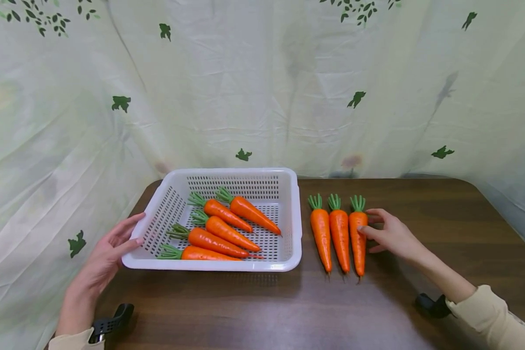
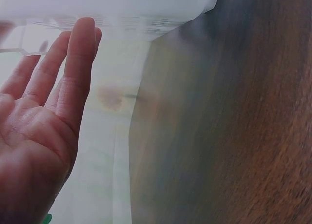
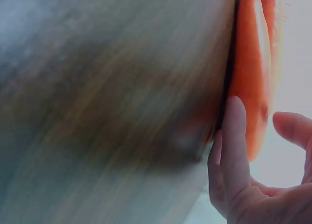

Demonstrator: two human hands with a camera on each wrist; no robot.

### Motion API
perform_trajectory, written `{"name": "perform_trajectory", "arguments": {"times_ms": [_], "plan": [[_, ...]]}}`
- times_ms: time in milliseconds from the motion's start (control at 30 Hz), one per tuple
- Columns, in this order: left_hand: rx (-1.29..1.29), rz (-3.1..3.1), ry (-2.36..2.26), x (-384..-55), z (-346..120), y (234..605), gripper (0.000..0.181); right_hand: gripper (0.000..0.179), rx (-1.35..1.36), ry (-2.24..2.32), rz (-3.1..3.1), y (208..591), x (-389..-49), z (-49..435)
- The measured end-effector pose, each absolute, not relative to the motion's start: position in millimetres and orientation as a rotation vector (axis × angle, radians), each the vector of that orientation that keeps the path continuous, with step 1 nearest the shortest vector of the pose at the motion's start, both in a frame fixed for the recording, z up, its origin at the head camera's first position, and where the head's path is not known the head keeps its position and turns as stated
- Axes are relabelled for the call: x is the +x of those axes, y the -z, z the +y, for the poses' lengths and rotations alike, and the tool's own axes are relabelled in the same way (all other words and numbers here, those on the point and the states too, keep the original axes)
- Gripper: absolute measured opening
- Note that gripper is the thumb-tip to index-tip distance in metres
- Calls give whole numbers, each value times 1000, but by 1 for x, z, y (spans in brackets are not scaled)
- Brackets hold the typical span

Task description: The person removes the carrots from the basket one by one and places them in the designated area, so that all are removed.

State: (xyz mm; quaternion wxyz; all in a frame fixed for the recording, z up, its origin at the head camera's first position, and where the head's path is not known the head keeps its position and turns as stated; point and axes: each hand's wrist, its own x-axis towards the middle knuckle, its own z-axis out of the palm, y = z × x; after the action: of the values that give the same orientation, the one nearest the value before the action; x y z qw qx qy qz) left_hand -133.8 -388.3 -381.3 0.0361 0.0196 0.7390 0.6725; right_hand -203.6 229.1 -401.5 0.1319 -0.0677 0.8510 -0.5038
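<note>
A white plastic basket (image 1: pixel 292 266) with slotted walls stands on the table, several carrots (image 1: pixel 232 234) lying slantwise inside. My left hand (image 1: pixel 104 260) is at its left end, thumb on the rim; the left wrist view shows straight fingers (image 2: pixel 78 72) against the outside. To the right of the basket, three carrots lie side by side, green tops away from me: a left one (image 1: pixel 321 228), a middle one (image 1: pixel 339 238) and a right one (image 1: pixel 358 243). My right hand (image 1: pixel 391 234) is beside the right one. In the right wrist view, thumb and fingers are spread about that carrot (image 3: pixel 251 58), a fingertip at its side.
The dark wooden table (image 1: pixel 262 311) has rounded far corners. A pale curtain (image 1: pixel 262 87) with green leaf prints hangs right behind it and along the left side. Black straps with camera mounts (image 1: pixel 113 321) sit on both wrists.
</note>
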Motion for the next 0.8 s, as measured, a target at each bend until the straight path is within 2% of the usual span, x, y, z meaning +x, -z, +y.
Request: {"name": "perform_trajectory", "arguments": {"times_ms": [200, 400, 800], "plan": [[65, 2276, -2066, -134, -389, 382, 58, 76, -199, 1471, 2513, 397, -201, 231], [42, 2267, -2068, -135, -389, 381, 58, 67, -281, 1427, 2656, 381, -200, 226], [46, 2312, -2030, -131, -387, 380, 59, 50, -523, 1368, 2711, 349, -203, 188]]}}
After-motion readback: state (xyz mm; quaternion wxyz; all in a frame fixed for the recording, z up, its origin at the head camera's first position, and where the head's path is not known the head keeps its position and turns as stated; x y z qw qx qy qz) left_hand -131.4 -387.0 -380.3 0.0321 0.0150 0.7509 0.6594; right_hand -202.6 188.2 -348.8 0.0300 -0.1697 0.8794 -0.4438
